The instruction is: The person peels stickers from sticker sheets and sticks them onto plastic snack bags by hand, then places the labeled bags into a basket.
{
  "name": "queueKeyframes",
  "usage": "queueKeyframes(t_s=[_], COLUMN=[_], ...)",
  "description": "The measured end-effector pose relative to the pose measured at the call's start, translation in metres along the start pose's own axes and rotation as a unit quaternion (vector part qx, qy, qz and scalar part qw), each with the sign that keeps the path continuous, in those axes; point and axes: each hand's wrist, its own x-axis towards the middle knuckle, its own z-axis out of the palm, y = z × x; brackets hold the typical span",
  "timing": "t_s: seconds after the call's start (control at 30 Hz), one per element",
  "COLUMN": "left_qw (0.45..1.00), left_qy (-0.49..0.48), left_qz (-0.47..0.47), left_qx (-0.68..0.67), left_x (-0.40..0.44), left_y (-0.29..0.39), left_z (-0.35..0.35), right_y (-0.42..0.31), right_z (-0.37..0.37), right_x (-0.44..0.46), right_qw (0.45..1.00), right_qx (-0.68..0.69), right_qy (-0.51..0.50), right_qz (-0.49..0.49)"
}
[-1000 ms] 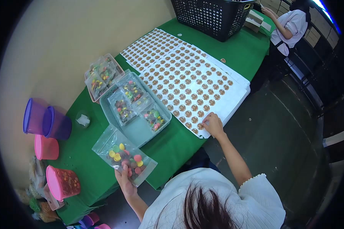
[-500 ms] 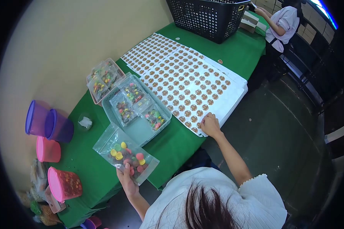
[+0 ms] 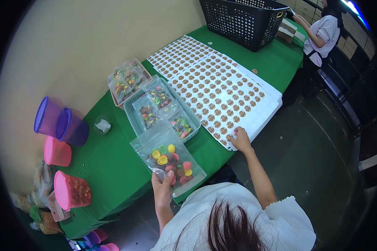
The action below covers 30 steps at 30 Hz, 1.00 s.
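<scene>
My left hand (image 3: pixel 163 188) grips a clear zip bag (image 3: pixel 169 161) of round candies in yellow, red, green and brown, thumb on the front. The bag is tilted above the table's near edge, its upper part overlapping a pale green basket (image 3: pixel 138 127) that holds similar filled bags. At the near corner of a sheet of round brown stickers (image 3: pixel 215 94), my right hand (image 3: pixel 242 140) has its fingers bent together beside one of the last stickers. Whatever is between those fingertips is too small to make out.
A pink basket (image 3: pixel 117 100) of filled bags stands by the wall. Purple tubs (image 3: pixel 73 127) and pink-lidded tubs (image 3: pixel 77 192) line the left side. A black perforated crate (image 3: pixel 243 25) sits at the far end, near another person (image 3: pixel 322 33).
The view has shifted, so the table's things appear further right. My left hand has brought the candy bag right, closer to the sticker sheet. My right hand remains at the sheet's corner.
</scene>
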Motion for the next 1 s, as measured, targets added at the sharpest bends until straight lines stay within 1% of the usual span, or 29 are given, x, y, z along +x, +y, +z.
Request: queueKeyframes(t_s=[0.07,0.13,0.17,0.23,0.27,0.33,0.37,0.4,0.43,0.47,0.5,0.57,0.6,0.67,0.7,0.77,0.8,0.83,0.9,0.97,1.0], left_qw=[1.000,1.000,1.000,1.000,1.000,1.000,1.000,1.000,1.000,1.000,1.000,1.000,1.000,0.999,0.999,0.997,0.995,0.995,0.992,0.991,0.989], left_qy=[0.010,0.021,0.024,0.028,0.019,0.013,0.006,0.000,0.005,0.001,-0.002,0.007,-0.015,-0.049,-0.046,-0.078,-0.096,-0.096,-0.119,-0.124,-0.131], left_qz=[0.002,0.003,0.003,0.005,0.008,0.011,0.010,0.009,0.008,-0.001,-0.010,0.003,-0.002,-0.016,-0.015,-0.018,-0.010,-0.010,0.027,0.027,0.027], left_qx=[-0.004,-0.008,-0.006,-0.004,-0.003,-0.003,-0.005,-0.008,-0.008,-0.004,0.000,-0.009,-0.009,-0.017,-0.016,-0.023,-0.035,-0.036,-0.031,-0.047,-0.062], left_x=[0.000,-0.001,-0.001,0.000,0.000,0.001,0.002,0.003,0.004,0.004,0.004,0.004,0.005,0.007,0.007,0.008,0.008,0.007,0.003,-0.001,-0.002], left_y=[0.002,0.004,0.005,0.006,0.007,0.006,0.004,0.002,0.000,-0.003,-0.003,-0.002,-0.005,-0.006,-0.006,-0.007,-0.007,-0.004,0.004,0.010,0.011], left_z=[0.003,0.004,0.004,0.003,0.002,0.000,-0.002,-0.003,-0.005,-0.008,-0.009,-0.002,-0.004,0.000,0.002,0.006,0.008,0.011,0.020,0.027,0.029], right_y=[-0.001,-0.010,-0.009,-0.004,0.002,0.011,0.018,0.015,0.007,-0.016,-0.038,-0.078,-0.094,-0.119,-0.128,-0.143,-0.152,-0.161,-0.177,-0.185,-0.186], right_z=[0.001,-0.004,-0.002,0.006,0.011,0.016,0.015,0.004,-0.008,-0.030,-0.046,-0.068,-0.075,-0.083,-0.085,-0.089,-0.092,-0.093,-0.088,-0.082,-0.078], right_x=[-0.001,0.000,0.000,0.002,0.002,0.001,0.003,0.004,0.002,-0.006,-0.016,-0.034,-0.042,-0.055,-0.061,-0.071,-0.076,-0.081,-0.092,-0.097,-0.098], right_qw=[1.000,0.994,0.994,0.998,0.998,0.994,0.994,0.993,0.967,0.955,0.954,0.901,0.899,0.845,0.844,0.839,0.866,0.866,0.901,0.898,0.906], right_qx=[0.016,0.033,0.033,-0.027,-0.027,-0.054,-0.054,0.050,0.152,0.164,0.164,0.366,0.366,0.483,0.484,0.469,0.410,0.410,0.303,0.320,0.286], right_qy=[-0.014,-0.073,-0.074,-0.051,-0.052,0.019,0.016,-0.094,-0.202,-0.247,-0.252,-0.234,-0.240,-0.216,-0.219,-0.219,-0.194,-0.195,-0.133,-0.135,-0.125], right_qz=[0.007,0.069,0.069,0.009,0.007,-0.095,-0.097,-0.043,0.013,0.004,0.003,-0.008,-0.010,-0.072,-0.072,-0.168,-0.211,-0.211,-0.280,-0.269,-0.286])
